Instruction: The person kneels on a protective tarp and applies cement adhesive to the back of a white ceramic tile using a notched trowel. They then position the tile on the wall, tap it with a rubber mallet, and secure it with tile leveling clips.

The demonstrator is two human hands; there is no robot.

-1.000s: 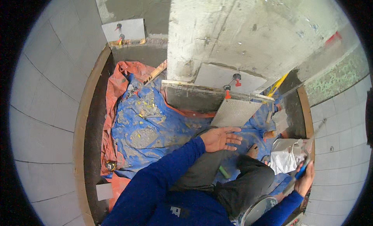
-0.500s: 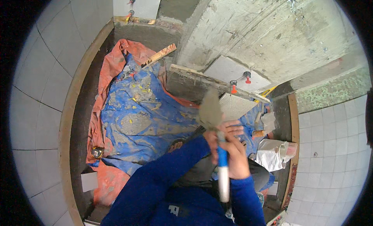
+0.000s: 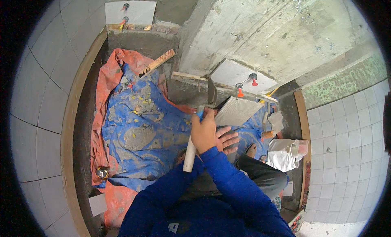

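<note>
Gripping the trowel (image 3: 190, 154), my right hand (image 3: 203, 131) has its fingers wrapped round the handle, blue toward the blade and pale toward the butt. The trowel is in front of me, over the blue sheet (image 3: 163, 149), its butt toward my body and its dark blade pointing away, seen against the low grey ledge (image 3: 189, 91). My left hand (image 3: 228, 140) is open just beyond my right wrist, palm showing and fingers spread toward the right; my forearms cross, the right one on top. Near the blade a tile (image 3: 240, 110) with a ribbed face leans at the ledge. Behind it, a pale tile (image 3: 234, 76) lies against the concrete wall (image 3: 281, 41), two red-handled clamps (image 3: 239, 90) at it. My feet are on the blue sheet, which carries a grey patch of rubble (image 3: 140, 136) to the left, and an orange sheet (image 3: 106, 80) runs round its left edge. A notched wooden strip (image 3: 159, 62) lies at the far end, and a tape measure (image 3: 102, 172) sits on the orange sheet at the left. Off to my right stands a silvery bag (image 3: 281, 154), near the right batten (image 3: 302, 115). Tiled walls rise on both sides.
</note>
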